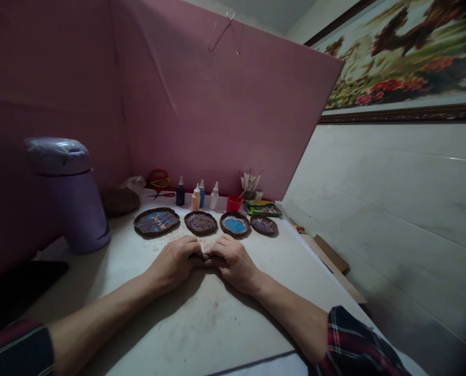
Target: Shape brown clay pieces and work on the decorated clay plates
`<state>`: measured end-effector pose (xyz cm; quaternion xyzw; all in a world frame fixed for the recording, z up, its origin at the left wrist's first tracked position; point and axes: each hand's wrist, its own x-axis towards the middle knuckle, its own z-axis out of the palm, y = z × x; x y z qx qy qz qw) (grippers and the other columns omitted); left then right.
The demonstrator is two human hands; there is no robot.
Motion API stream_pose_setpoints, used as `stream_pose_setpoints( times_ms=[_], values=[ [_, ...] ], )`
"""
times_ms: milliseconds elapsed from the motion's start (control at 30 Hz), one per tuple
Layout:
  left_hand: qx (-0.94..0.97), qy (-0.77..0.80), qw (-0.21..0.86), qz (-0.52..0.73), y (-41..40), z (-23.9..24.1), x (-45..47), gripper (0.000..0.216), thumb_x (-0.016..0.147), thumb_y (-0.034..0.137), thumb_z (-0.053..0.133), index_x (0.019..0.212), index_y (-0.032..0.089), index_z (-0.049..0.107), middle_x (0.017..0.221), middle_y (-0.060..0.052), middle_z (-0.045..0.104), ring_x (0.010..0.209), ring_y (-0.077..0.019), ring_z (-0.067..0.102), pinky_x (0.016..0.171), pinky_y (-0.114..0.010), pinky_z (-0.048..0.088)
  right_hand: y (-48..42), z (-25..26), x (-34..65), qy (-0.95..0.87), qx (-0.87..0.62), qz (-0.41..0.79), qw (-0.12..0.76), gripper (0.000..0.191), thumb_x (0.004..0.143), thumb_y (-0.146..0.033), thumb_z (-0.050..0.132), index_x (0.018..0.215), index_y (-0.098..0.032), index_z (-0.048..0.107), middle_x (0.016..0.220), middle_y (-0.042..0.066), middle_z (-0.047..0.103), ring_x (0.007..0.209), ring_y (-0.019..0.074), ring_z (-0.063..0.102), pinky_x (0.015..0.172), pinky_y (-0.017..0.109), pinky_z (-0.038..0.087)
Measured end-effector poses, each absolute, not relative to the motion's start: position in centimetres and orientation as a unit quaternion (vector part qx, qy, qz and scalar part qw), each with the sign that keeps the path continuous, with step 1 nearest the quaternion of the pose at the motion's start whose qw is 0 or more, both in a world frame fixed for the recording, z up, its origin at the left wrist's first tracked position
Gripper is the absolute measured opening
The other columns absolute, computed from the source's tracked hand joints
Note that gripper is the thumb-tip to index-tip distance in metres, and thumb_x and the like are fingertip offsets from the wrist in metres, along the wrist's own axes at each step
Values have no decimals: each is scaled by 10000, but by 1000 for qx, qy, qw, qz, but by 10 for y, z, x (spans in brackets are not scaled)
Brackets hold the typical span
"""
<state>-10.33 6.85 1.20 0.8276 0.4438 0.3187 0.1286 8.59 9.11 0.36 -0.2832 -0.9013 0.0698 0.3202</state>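
Note:
My left hand (175, 260) and my right hand (232, 261) rest knuckles-up on the white table (201, 324), fingertips meeting. Both have curled fingers closed round a small dark lump (200, 257) that is mostly hidden between them; I cannot name it. Just beyond my hands lies a row of dark brown clay dishes: a large one with blue inlay (156, 221), a round speckled one (200, 223), one with a bright blue centre (235, 224) and a smaller one (264, 224).
Small paint bottles (197, 195) stand behind the dishes, with a red cup (234, 202), a holder of sticks (250, 184), a green packet (263, 208) and scissors (160, 195). A purple flask (73, 193) stands at left. Pink panels enclose the back; wood strips (330, 258) lie right.

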Motion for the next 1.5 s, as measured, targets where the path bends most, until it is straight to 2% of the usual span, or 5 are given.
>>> stream_pose_setpoints(
  times_ms=[333, 500, 867, 1233, 1500],
  values=[
    [798, 495, 176, 294, 70, 24, -117, 316, 863, 398, 472, 927, 161, 671, 884, -63, 642, 799, -183, 567, 716, -280, 416, 81, 16, 91, -855, -383, 116, 330, 307, 957, -312, 407, 921, -181, 683, 842, 48, 658, 791, 150, 585, 709, 257, 420],
    [817, 492, 174, 247, 68, 29, -118, 314, 834, 382, 496, 704, 155, 670, 780, -57, 609, 747, -175, 552, 682, -267, 408, 81, 16, 91, -861, -372, 101, 331, 205, 864, -281, 570, 721, -173, 670, 768, 39, 614, 744, 148, 557, 676, 257, 414],
    [798, 502, 279, 181, 63, 43, -118, 397, 638, 297, 677, 1004, 146, 651, 903, -44, 619, 855, -218, 555, 737, -286, 413, 75, 24, 93, -887, -345, 154, 265, 465, 650, -378, 781, 1047, -202, 613, 942, 38, 656, 830, 183, 593, 730, 281, 438],
    [845, 468, 95, 241, 68, 22, -118, 227, 673, 206, 670, 900, 204, 661, 925, -53, 618, 888, -226, 529, 759, -297, 393, 79, 21, 92, -878, -346, 126, 305, 334, 688, -203, 743, 992, -201, 604, 953, 35, 619, 887, 184, 550, 781, 295, 419],
    [834, 466, 180, 233, 74, 18, -124, 398, 652, 230, 679, 1048, 206, 649, 943, -39, 618, 873, -213, 553, 749, -284, 402, 81, 17, 93, -882, -357, 133, 278, 435, 676, -209, 755, 1078, -202, 592, 1034, 52, 634, 948, 200, 564, 829, 315, 420]
  ],
)
